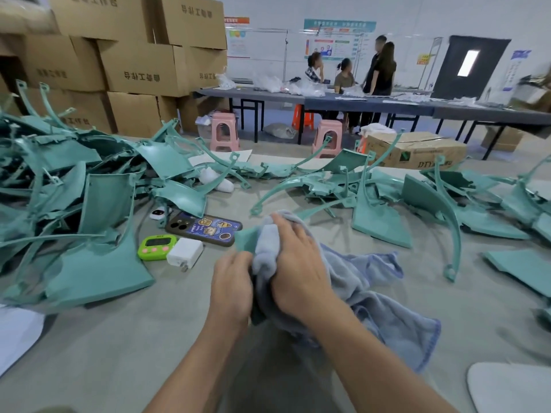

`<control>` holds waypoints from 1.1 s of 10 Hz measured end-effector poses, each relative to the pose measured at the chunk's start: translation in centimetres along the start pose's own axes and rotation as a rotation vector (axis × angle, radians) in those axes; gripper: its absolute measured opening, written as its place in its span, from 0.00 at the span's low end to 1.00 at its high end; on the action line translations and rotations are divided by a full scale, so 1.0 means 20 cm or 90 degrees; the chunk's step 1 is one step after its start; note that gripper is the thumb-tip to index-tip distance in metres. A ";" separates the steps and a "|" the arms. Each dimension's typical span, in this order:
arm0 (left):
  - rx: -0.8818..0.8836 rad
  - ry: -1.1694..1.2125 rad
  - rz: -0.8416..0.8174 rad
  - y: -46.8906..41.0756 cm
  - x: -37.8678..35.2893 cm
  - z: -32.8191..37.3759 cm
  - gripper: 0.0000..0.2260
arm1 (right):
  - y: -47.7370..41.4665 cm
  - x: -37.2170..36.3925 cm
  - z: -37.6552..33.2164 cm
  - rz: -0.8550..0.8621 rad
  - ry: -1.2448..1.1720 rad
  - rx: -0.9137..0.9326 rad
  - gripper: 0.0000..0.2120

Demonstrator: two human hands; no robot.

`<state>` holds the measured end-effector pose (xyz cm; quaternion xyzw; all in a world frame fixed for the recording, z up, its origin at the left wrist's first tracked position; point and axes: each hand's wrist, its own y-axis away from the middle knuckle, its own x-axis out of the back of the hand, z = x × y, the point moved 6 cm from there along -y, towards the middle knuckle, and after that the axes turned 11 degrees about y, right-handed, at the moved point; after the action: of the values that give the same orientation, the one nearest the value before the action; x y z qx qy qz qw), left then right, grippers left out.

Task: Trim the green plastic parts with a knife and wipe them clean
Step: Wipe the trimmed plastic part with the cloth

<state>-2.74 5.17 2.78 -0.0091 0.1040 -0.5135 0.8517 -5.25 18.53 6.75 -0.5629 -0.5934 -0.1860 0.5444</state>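
My left hand (231, 283) grips the green part (246, 238) steady so my right hand (298, 263), clutching the towel (375, 296) round it, can wipe.

Towel (372, 281), napped blue-grey terry cloth; green plastic parts (98, 269) left of the towel, smooth moulded plastic with satin sheen; charger (185, 253) and timer (155, 247), also left of the towel, glossy hard plastic; table (149, 338) under the towel, matt grey covering; boxes (140, 67) beyond it, matt brown cardboard.

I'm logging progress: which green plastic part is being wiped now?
The green part wrapped in the blue towel between the left hand and right hand, its corner poking out beside the phone; the others lie untouched.
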 end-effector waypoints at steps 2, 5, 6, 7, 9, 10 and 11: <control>-0.059 -0.009 -0.132 0.08 -0.09 0.07 0.08 | -0.16 0.06 0.20 -0.059 0.084 -0.130 0.14; 0.098 0.133 0.078 0.04 -0.01 -0.03 0.06 | 0.01 0.44 0.62 0.333 -0.426 -0.519 0.10; 0.207 0.256 0.093 0.02 -0.02 -0.08 0.05 | 0.14 0.39 0.69 0.341 -0.622 -0.612 0.13; 0.358 0.255 -0.052 0.09 -0.11 -0.11 0.07 | 0.34 0.34 0.60 0.548 -0.965 -0.701 0.13; 0.014 0.004 -0.093 0.08 -0.14 -0.02 0.16 | 0.25 0.17 0.27 0.146 -0.595 -0.453 0.20; -0.019 0.100 -0.150 0.11 -0.17 0.00 0.14 | 0.23 0.11 0.20 -0.001 -0.641 -0.397 0.14; 0.245 0.461 -0.202 0.16 -0.24 -0.04 0.13 | 0.22 0.09 0.08 0.012 -0.557 -0.215 0.13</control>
<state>-2.21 11.06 2.44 0.3141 0.2956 -0.6181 0.6572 -1.67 22.04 6.10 -0.6747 -0.7233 -0.0202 0.1455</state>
